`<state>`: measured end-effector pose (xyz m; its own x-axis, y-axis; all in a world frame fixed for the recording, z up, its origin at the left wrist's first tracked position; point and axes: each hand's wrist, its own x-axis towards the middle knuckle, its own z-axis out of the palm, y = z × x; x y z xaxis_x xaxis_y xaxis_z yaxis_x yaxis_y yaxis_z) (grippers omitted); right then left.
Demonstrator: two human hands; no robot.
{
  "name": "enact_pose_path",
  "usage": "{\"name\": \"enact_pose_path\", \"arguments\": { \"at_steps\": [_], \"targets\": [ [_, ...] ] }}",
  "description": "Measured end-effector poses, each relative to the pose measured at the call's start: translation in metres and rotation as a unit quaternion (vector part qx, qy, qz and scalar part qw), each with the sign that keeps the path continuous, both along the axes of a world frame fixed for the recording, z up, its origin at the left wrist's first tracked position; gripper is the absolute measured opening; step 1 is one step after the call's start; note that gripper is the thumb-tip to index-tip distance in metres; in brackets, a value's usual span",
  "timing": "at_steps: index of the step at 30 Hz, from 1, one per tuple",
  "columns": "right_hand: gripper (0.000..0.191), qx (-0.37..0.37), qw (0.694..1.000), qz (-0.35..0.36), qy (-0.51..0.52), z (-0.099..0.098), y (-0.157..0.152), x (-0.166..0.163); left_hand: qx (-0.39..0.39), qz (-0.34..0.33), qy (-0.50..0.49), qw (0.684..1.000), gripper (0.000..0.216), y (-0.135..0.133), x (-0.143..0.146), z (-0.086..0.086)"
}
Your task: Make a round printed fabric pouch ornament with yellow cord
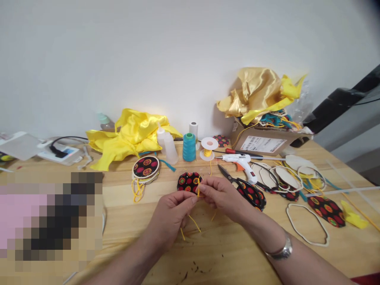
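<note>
Both my hands meet at the middle of the table, fingers pinched around a thin yellow cord [198, 186]. My left hand [175, 209] grips it low, with loose cord ends hanging beneath the fingers. My right hand [218, 194] pinches the same cord a little higher and to the right. Just behind my fingertips lies an oval patch of black fabric with red and orange circles [187, 182]. Whether the cord is attached to that patch is hidden by my fingers. Black-handled scissors [230, 174] lie beside my right hand, partly over another patterned fabric patch [253, 194].
Behind my hands stand a teal thread cone [189, 148], a yellow cord spool [208, 149], a squeeze bottle [170, 148] and a white glue gun [240, 162]. Yellow satin [127, 138] and a framed fabric piece [146, 167] lie left. A cardboard box [264, 138] and wooden frames [308, 225] are right.
</note>
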<state>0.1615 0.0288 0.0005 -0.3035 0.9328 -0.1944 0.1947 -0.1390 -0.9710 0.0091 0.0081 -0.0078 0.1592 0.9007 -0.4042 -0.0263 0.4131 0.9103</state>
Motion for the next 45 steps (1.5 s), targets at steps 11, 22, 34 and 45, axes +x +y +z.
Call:
{"name": "enact_pose_path", "arguments": {
  "at_steps": [11,22,34,45],
  "targets": [
    [0.01,0.02,0.998,0.007,-0.059,-0.007,0.006,0.003,0.003,0.003,-0.006,1.0,0.022,0.001,-0.001,-0.004],
    [0.012,0.102,0.987,0.025,-0.118,-0.003,0.005,0.005,0.031,-0.014,0.025,0.999,0.025,0.001,-0.003,0.001],
    [0.013,0.11,0.985,-0.049,-0.122,-0.005,0.008,0.006,0.28,-0.035,0.151,0.948,0.012,0.003,-0.005,-0.007],
    [0.02,-0.109,0.983,-0.019,0.147,0.004,-0.002,-0.003,0.299,-0.084,0.162,0.937,0.014,-0.001,0.0,-0.012]
  ]
}}
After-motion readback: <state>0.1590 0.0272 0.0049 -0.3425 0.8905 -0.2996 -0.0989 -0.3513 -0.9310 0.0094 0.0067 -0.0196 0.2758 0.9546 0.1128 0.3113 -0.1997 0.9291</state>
